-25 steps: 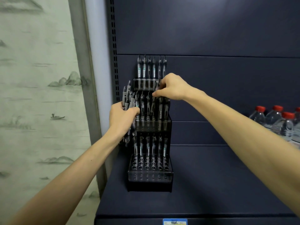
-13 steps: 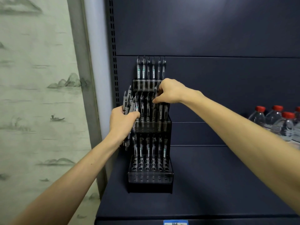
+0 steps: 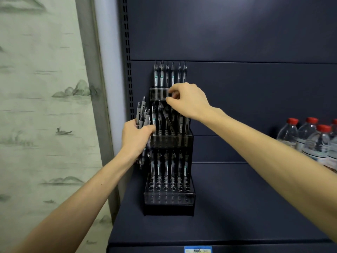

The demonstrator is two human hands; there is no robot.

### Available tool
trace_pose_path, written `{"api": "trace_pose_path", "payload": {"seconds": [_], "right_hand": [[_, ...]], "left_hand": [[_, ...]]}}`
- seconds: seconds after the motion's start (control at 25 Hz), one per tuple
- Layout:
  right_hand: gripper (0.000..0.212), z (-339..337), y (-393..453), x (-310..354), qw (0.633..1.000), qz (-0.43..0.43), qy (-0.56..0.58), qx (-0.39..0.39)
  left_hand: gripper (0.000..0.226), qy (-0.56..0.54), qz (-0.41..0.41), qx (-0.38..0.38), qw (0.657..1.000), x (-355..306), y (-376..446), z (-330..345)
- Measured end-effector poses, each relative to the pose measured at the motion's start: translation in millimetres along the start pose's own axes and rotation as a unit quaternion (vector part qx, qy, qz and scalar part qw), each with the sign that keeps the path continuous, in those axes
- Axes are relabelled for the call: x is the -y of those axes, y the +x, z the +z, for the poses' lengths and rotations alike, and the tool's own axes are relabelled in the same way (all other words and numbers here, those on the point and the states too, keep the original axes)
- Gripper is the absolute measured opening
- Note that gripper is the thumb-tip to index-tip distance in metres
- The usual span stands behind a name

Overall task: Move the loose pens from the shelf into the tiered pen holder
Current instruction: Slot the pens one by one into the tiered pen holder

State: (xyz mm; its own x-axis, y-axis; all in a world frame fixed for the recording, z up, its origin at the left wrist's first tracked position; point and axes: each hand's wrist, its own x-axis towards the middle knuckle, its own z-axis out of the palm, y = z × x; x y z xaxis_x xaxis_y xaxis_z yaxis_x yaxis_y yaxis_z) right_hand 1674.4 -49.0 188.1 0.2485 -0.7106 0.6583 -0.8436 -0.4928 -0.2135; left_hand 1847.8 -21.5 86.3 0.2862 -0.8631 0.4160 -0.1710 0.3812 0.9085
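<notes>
A black three-tier pen holder (image 3: 169, 209) stands on the dark shelf (image 3: 237, 207) against its back panel. Pens stand upright in the top tier and in the back row of the bottom tier, whose front holes show no pens. My left hand (image 3: 135, 137) grips a bundle of loose grey pens (image 3: 143, 114) beside the holder's left edge at middle-tier height. In front of the top tier my right hand (image 3: 187, 102) hovers with thumb and forefinger curled, pinching the top of a tilted pen (image 3: 166, 115) that leans among the middle tier's pens.
Several water bottles with red caps (image 3: 310, 139) stand at the shelf's right end. A slotted upright (image 3: 127, 70) and a painted wall panel (image 3: 45, 106) lie to the left. A price label (image 3: 197, 250) sits on the shelf's front edge.
My right hand has shifted a little to the left along the middle tier, and the pen under it now leans. The left hand stays put with its bundle.
</notes>
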Motion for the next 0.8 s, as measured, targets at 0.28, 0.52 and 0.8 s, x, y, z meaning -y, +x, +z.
{"api": "trace_pose_path", "payload": {"seconds": [0.28, 0.52, 0.8], "right_hand": [[0.032, 19, 12, 7, 0.997, -0.043, -0.069, 0.008], [0.014, 16, 14, 14, 0.999, 0.024, 0.023, 0.016], [0.017, -3, 6, -5, 0.994, 0.107, 0.025, 0.002]], "left_hand": [[0.026, 0.003, 0.004, 0.008, 1.0, 1, -1, 0], [0.02, 0.003, -0.005, 0.006, 1.0, 8, -2, -5], [0.022, 0.018, -0.003, 0.006, 1.0, 7, -3, -5]]}}
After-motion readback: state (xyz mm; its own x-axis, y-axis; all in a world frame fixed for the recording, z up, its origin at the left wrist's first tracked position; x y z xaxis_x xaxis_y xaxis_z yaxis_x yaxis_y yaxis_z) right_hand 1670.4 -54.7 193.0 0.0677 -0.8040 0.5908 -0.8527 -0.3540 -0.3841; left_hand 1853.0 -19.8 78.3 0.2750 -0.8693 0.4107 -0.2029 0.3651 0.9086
